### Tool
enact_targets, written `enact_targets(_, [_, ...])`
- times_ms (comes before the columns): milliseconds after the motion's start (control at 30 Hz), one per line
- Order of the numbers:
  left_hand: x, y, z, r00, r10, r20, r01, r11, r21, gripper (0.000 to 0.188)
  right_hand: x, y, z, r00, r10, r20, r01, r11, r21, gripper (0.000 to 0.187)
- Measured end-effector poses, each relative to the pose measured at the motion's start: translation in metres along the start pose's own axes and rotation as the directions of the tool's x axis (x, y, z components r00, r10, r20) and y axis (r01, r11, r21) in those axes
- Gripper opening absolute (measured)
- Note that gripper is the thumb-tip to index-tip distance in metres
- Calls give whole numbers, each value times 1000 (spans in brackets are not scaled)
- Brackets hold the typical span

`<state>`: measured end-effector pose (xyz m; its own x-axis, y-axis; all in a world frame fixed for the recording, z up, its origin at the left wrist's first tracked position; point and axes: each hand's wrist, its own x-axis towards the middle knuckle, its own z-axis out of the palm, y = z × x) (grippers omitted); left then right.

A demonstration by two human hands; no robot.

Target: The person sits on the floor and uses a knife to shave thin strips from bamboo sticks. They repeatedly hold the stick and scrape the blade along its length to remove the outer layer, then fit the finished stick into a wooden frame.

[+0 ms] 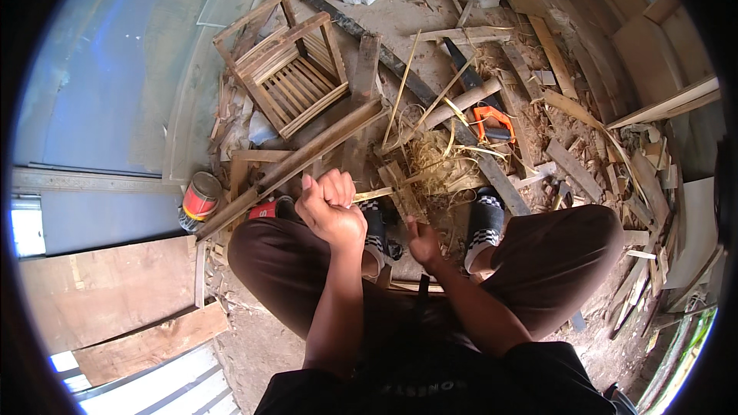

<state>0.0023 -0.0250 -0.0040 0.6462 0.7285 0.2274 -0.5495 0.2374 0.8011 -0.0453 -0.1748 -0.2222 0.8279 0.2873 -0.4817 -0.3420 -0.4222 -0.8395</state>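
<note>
My left hand point(332, 206) is closed in a fist over my left shin. A thin pale strip of wood point(372, 195) runs out of it to the right, across a flat brown wooden piece point(400, 189). Lower and to the right, my right hand point(423, 244) is closed with its thumb at the near end of that piece. What its fingers grip is hidden. Just beyond both hands lies a heap of curly pale shavings point(434, 157). My feet, in black shoes with checkered trim, stand on either side of the brown piece.
A slatted wooden frame point(296, 81) stands at the far left, with a long plank point(319, 146) slanting before it. A saw with an orange handle point(493, 124) lies beyond the shavings. Near my left knee stands a red can point(202, 195). Boards and scraps cover the right side.
</note>
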Motion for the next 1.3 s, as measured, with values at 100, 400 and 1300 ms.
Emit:
enact_targets(100, [0,1,-10,1000,4,-31,-3,1000,12,54,-20,-41,9,979,-189,75,179,976,125,47])
enact_targets(400, [7,6,-26,994,-12,-107,8,999,-40,54,-15,-19,5,998,-52,20,52,998,-38,65])
enact_targets(1300, [7,2,-10,996,-11,-83,11,1000,1,51,-28,23,4,998,-63,16,64,988,-137,59])
